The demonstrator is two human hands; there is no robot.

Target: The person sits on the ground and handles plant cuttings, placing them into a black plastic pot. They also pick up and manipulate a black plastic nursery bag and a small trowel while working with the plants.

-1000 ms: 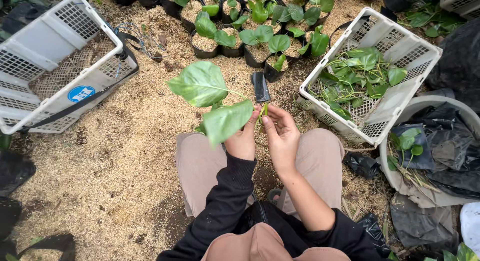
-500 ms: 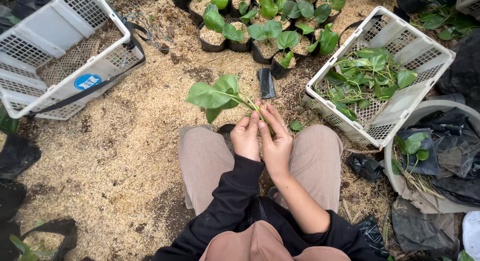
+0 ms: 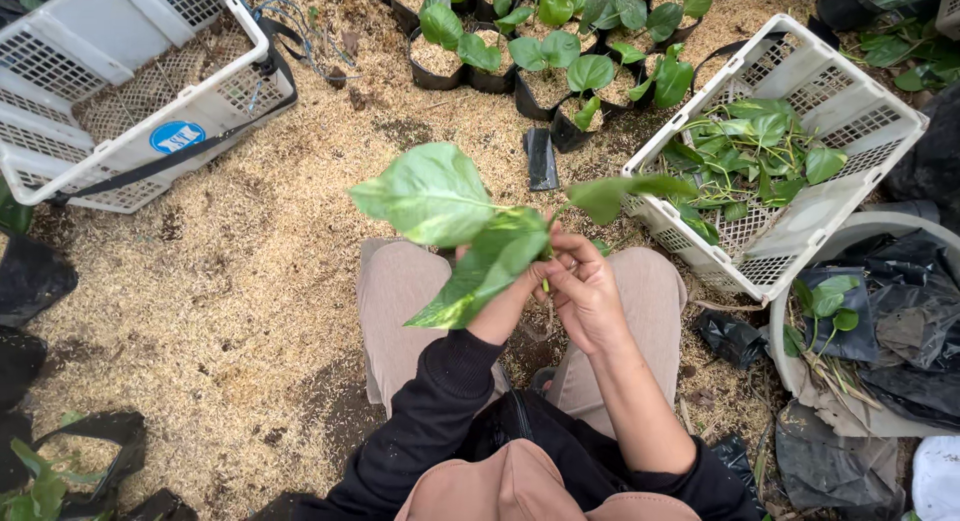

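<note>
Head view showed both hands raised over the knees, holding a leafy cutting (image 3: 470,231). The left hand (image 3: 505,301) was mostly hidden behind the big leaves, its fingers apparently closed on the stem; the right hand (image 3: 580,296) pinched the stem just beside it. A white crate of cuttings (image 3: 800,161) stood at the right edge of the husk-strewn ground (image 3: 230,281), another white crate (image 3: 120,81) at its top left corner, black pots (image 3: 540,71) along the top edge

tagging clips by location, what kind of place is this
Most likely a plant nursery's potting area: rows of black grow bags holding young plants, a white crate of leafy cuttings, and husk-strewn ground.
</note>
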